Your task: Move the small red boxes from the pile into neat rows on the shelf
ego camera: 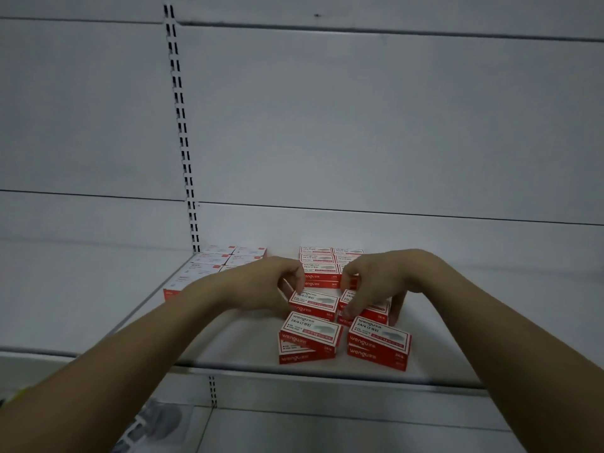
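Note:
Several small red and white boxes lie in two columns on the white shelf point(228, 348), stacked two high. The front pair are the left front stack point(309, 335) and the right front stack point(379, 343). Behind them sit a left middle box point(315, 304) and a right middle stack point(372, 310). My left hand point(261, 284) rests against the left side of the left middle box, fingers curled. My right hand point(376, 282) arches over the right middle stack, fingertips on its front left and its thumb down the right side. More rows point(318, 259) run to the back.
A second group of red and white boxes point(212, 266) lies at the left rear by the slotted upright point(183, 142). The white back panel rises behind. The shelf's front edge point(327, 374) runs below the boxes, with a lower shelf beneath.

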A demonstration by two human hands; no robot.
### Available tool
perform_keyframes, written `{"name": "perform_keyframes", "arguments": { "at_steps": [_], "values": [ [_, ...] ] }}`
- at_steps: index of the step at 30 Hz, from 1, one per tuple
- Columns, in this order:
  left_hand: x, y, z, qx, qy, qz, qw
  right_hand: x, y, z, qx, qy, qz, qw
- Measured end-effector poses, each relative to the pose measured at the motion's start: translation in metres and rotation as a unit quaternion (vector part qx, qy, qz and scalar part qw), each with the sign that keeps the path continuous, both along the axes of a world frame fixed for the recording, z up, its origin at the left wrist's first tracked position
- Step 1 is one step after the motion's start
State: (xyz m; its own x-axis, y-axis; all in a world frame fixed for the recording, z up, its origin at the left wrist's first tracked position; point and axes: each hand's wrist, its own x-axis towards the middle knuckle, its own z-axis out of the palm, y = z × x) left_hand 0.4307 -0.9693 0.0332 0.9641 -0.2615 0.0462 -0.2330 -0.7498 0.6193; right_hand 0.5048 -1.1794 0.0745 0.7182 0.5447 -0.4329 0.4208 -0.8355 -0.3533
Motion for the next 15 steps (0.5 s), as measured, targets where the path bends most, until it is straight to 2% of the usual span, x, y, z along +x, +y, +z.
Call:
{"name": "perform_keyframes", "arguments": {
  "at_steps": [6,10,12,13,15],
  "values": [
    [-0.001,-0.008,-0.013,-0.014,-0.057,0.090,0.994,0.008,-0.001,-0.007,0.043,-0.050,-0.010,0.998],
    [-0.010,-0.020,-0.025,-0.073,-0.095,0.152,0.981,0.002,-0.029,-0.024,0.116,-0.178,0.003,0.977],
    [-0.014,-0.024,-0.029,-0.049,-0.129,0.183,0.973,-0.007,-0.048,-0.037,0.178,-0.241,-0.025,0.954],
    [-0.015,-0.025,-0.031,-0.032,-0.147,0.194,0.969,-0.012,-0.055,-0.043,0.199,-0.256,-0.042,0.945],
    [-0.017,-0.027,-0.034,-0.023,-0.159,0.203,0.966,-0.021,-0.064,-0.057,0.236,-0.228,-0.071,0.942]
  ]
}}
